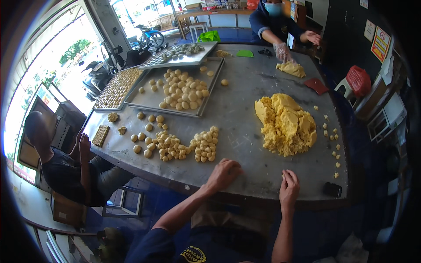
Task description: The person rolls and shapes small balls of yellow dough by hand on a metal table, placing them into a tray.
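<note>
Two bare hands are out over the near side of our grey table (239,103). Our left hand (224,174) is palm down, fingers bent and close together, and we can't tell if anything's under it. It's near a heap of small dough balls (205,145), with more balls (171,147) bunched just left of those. Our right hand (289,188) has its fingers curled and close together, thumb near the forefinger; we can't make out whether they're pinching something. Beyond that hand sits the big crumbly yellow dough mound (287,125), right of the table's middle, and we've got little dough bits (337,147) strung along the right edge. Further back, a tray (151,100) holds bigger balls (186,90). Across from us, a co-worker's gloved hand (284,53) touches a flattish dough lump (290,69).
</note>
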The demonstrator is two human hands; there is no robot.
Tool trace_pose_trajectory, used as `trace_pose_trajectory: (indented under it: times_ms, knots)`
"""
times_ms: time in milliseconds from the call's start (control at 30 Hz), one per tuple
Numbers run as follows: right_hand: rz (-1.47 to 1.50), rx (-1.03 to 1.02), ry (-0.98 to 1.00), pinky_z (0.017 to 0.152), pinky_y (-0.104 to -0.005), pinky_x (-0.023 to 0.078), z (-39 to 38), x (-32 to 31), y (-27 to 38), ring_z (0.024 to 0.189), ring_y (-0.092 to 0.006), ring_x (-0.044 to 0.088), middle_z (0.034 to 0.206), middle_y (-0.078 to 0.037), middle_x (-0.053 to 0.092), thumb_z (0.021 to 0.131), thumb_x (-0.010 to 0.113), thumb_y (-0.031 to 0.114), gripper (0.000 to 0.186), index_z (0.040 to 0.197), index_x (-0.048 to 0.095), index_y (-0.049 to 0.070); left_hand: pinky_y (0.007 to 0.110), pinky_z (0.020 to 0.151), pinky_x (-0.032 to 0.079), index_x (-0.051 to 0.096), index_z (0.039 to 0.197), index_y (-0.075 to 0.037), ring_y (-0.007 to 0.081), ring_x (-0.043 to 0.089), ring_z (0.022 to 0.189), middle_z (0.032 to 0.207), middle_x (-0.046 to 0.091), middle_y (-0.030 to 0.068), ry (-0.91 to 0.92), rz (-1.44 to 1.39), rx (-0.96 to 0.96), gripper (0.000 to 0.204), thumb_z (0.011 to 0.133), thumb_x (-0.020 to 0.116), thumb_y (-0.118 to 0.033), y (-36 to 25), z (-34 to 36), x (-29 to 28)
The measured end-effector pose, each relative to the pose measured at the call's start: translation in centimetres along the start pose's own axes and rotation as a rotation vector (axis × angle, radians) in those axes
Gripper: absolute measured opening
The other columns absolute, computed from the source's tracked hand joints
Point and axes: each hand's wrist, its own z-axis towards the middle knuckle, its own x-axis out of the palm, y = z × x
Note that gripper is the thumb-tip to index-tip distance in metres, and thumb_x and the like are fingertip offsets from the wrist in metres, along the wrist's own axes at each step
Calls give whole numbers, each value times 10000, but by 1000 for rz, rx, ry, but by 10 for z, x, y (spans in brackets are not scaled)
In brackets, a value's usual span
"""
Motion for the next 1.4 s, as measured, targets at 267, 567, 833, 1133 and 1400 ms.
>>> trace_pose_trajectory:
  times_ms: [267,567,833,1133,1400]
  knots:
    - [10,-13,-2,912,-397,531,2,2,-8,1083,-325,631,1190,-150,652,912,615,-44,275,1163,713,9,481,873,485,572,1062,-28,388,636,1031,1165,653,208,-120,116,-159,159,1002,546,-173,-15,2,-3]
    - [52,-14,11,880,-402,546,-1,5,-9,1072,-324,636,1214,-147,641,915,623,-28,276,1175,706,11,453,896,394,599,1037,-55,331,534,1066,1046,597,159,-206,389,-160,245,1023,490,-274,9,60,15]
    - [-16,-78,-38,885,-408,526,2,4,-10,1047,-322,619,1131,-119,671,889,671,-3,230,1114,716,5,390,907,501,650,1186,-76,276,636,1034,1076,675,129,110,132,-119,301,906,705,-172,-26,-25,-21]
    - [57,-67,-34,899,-404,526,7,9,-8,1066,-341,631,1171,-149,651,897,668,3,222,1113,720,8,298,733,553,612,1264,-3,178,697,855,976,719,110,-872,-210,-176,322,948,662,-45,50,11,-97]
    - [-48,-42,-83,1021,-448,477,58,-32,-42,1206,-401,561,1296,-233,572,922,657,92,380,1281,605,-19,321,610,472,653,1132,3,139,582,661,953,682,89,-570,128,-308,210,936,675,-68,25,-55,-47]
